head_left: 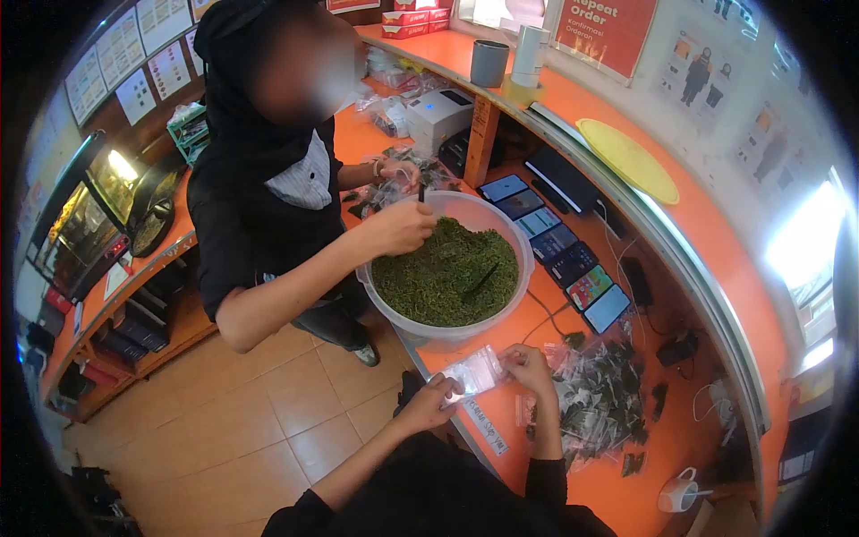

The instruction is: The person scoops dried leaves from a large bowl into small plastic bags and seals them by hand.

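My left hand (428, 404) pinches one end of a small clear plastic bag (474, 373) that catches the light. At the bag's other end, the fingers of my right hand (528, 369) are closed on its edge. Just beyond stands a large translucent tub (447, 334) of chopped green leaves (420, 286), with a dark spoon-like tool (483, 279) stuck in them. Beside my right forearm lies a heap of small bags (599, 398) with green contents.
Across the tub, another person's hand (407, 228) grips a dark handle; more small bags (380, 197) lie behind it. Several phones (573, 267) line the orange counter's right side. A white mug (678, 492) stands at lower right, near cables and a charger (677, 349).
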Motion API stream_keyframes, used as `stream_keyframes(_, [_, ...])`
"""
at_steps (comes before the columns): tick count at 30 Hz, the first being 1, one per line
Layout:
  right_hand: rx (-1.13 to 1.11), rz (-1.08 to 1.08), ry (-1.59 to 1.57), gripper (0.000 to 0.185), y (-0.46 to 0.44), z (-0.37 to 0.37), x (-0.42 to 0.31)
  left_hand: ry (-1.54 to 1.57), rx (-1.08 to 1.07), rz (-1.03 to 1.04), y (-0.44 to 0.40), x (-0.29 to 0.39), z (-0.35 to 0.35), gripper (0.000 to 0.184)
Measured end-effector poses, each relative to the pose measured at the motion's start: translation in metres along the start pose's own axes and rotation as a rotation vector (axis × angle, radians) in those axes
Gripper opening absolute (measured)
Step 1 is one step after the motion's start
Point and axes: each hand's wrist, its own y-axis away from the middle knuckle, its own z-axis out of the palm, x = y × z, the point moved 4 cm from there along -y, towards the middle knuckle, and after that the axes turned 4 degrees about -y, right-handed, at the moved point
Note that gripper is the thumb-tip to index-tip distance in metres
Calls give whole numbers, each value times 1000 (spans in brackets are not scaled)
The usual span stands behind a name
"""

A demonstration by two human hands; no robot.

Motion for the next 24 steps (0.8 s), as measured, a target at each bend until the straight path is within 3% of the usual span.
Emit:
stream_keyframes(2, [-164, 140, 114, 16, 3, 0, -8, 19, -5, -10, 0, 5, -3, 31])
stream_keyframes(5, [-64, -46, 384, 23, 4, 2, -21, 27, -31, -37, -1, 5, -2, 31])
stream_keyframes(9, [-134, 91, 430, 28, -1, 15, -13, -9, 3, 0, -1, 4, -2, 31])
stream_keyframes(11, [-84, -116, 473, 21, -2, 20, -8, -21, 20, 23, -1, 3, -2, 30])
stream_keyframes(14, [67, -172, 367, 19, 1, 11, -7, 41, -23, -68, 0, 1, -1, 31])
stream_keyframes(21, [137, -115, 421, 13, 3, -9, -15, -32, 17, 5, 1, 1, 2, 29])
stream_keyframes(24, [121, -60, 287, 7, 1, -6, -15, -40, 18, 16, 2, 0, 2, 30])
